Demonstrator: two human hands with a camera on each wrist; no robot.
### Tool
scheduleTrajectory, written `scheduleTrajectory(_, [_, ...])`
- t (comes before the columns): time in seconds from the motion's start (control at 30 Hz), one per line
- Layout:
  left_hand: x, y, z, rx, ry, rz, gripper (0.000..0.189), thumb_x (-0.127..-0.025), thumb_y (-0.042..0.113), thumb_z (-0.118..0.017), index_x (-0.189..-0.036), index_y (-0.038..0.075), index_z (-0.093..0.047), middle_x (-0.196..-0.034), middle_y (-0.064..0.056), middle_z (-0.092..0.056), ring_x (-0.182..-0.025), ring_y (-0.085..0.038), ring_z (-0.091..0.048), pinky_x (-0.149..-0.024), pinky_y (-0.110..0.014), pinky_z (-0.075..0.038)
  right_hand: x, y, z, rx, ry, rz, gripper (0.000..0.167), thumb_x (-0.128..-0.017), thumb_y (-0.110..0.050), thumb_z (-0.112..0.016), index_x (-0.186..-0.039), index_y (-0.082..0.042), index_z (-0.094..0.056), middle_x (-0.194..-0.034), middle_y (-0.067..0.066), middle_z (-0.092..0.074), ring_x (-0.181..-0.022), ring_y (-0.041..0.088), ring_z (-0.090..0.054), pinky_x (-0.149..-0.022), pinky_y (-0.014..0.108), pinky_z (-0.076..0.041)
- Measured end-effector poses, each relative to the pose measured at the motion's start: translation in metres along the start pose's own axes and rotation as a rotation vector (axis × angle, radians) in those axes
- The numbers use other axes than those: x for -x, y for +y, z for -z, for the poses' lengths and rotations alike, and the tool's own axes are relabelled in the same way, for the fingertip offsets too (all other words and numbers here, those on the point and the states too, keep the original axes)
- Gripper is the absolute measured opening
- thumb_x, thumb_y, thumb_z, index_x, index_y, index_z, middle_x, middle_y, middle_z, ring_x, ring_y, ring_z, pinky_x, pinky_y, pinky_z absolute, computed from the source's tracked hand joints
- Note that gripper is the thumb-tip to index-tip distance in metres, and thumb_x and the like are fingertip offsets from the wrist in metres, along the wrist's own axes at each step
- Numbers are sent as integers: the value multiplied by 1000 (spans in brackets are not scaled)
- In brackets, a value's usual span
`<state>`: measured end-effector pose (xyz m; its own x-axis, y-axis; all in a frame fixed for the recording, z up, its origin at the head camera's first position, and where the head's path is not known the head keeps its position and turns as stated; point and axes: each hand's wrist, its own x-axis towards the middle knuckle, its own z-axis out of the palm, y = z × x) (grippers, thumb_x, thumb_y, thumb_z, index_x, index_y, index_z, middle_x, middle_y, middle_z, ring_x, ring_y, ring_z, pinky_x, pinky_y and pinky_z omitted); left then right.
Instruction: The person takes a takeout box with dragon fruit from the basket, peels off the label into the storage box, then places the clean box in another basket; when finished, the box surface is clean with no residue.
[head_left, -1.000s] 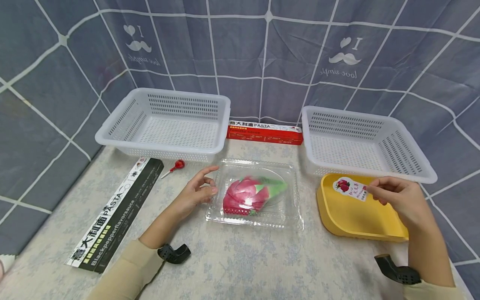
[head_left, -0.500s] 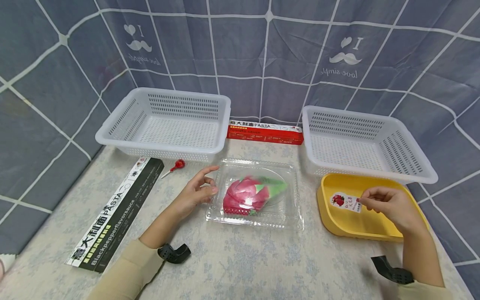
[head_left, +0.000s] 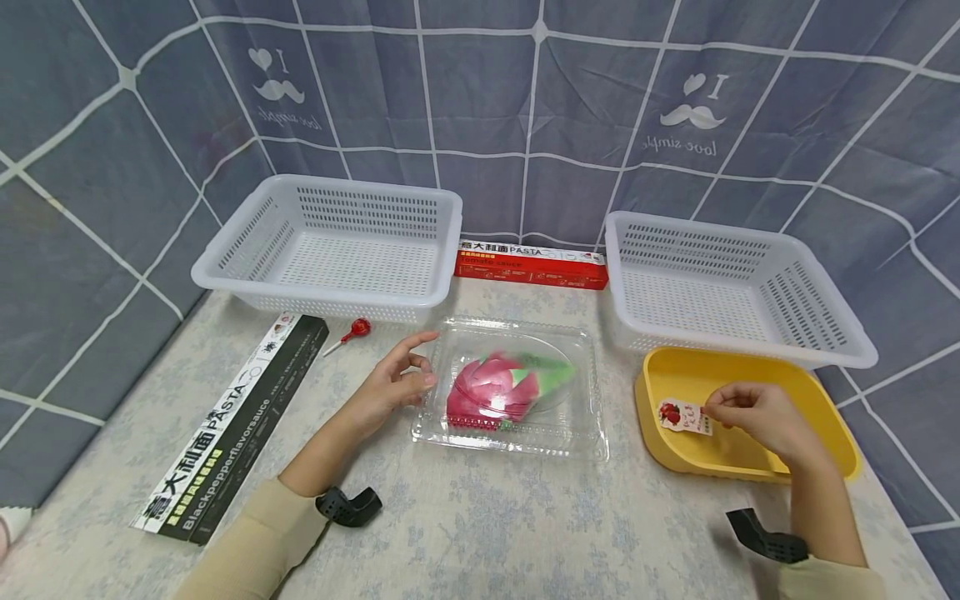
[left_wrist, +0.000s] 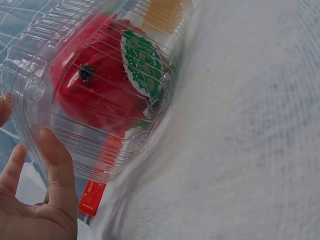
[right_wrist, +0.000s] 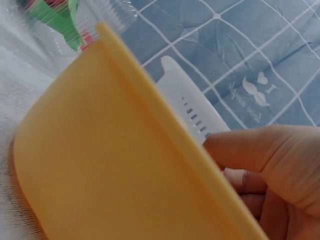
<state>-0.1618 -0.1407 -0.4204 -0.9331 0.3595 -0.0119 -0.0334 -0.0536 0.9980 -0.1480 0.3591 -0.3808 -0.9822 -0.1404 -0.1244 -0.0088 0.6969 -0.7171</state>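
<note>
A clear plastic clamshell box (head_left: 525, 442) lies at the middle of the table, with a pink and green dragon fruit (head_left: 495, 387) inside it. My left hand (head_left: 393, 377) is at the box's left edge, fingers spread; in the left wrist view the thumb and fingers (left_wrist: 56, 165) are against or very near the plastic. On the right, my right hand (head_left: 765, 417) pinches a small paper label (head_left: 685, 417) with a red fruit picture, low inside the yellow bin (head_left: 652, 442). The bin's wall hides the label in the right wrist view.
White perforated baskets stand at the back left (head_left: 360, 310) and back right (head_left: 742, 346), with a red pasta box (head_left: 531, 271) between them. A black pasta box (head_left: 240, 425) lies at the left. Beside it lies a red lollipop (head_left: 359, 328).
My right hand has moved left and down into the yellow bin with the label. The left hand and the clamshell box have stayed put.
</note>
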Motion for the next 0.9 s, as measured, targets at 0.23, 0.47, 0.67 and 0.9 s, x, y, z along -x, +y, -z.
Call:
scheduleTrajectory(0.23, [0, 0, -1, 18, -5, -4, 64, -91, 7, -60, -149, 10, -33, -103, -7, -41, -78, -12, -49, -68, -29, -48, -2, -1, -6, 60, 4, -58, 23, -92, -16, -67, -94, 8, -66, -76, 5, -63, -66, 13, -51, -56, 25, -38])
scheduleTrajectory(0.47, [0, 0, -1, 25, -21, -36, 62, -91, 6, -58, -149, 7, -35, -106, -10, -42, -78, -12, -50, -69, -29, -49, -3, -1, -8, 86, -7, -82, 25, -94, -18, -65, -96, 7, -66, -78, 5, -63, -67, 15, -51, -56, 25, -39])
scheduleTrajectory(0.67, [1, 0, -1, 22, -20, -42, 61, -92, 6, -59, -148, 6, -36, -106, -10, -42, -78, -12, -50, -69, -29, -50, -2, -1, -9, 97, -6, -100, 32, -97, -25, -61, -97, 5, -70, -83, 7, -67, -72, 16, -53, -58, 26, -40])
scheduleTrajectory(0.9, [0, 0, -1, 20, -15, -39, 61, -91, 6, -58, -148, 6, -36, -106, -9, -43, -77, -12, -50, -68, -29, -50, -2, -4, -8, 120, -4, -117, 40, -99, -28, -55, -104, 8, -70, -90, 11, -68, -76, 19, -55, -60, 27, -42])
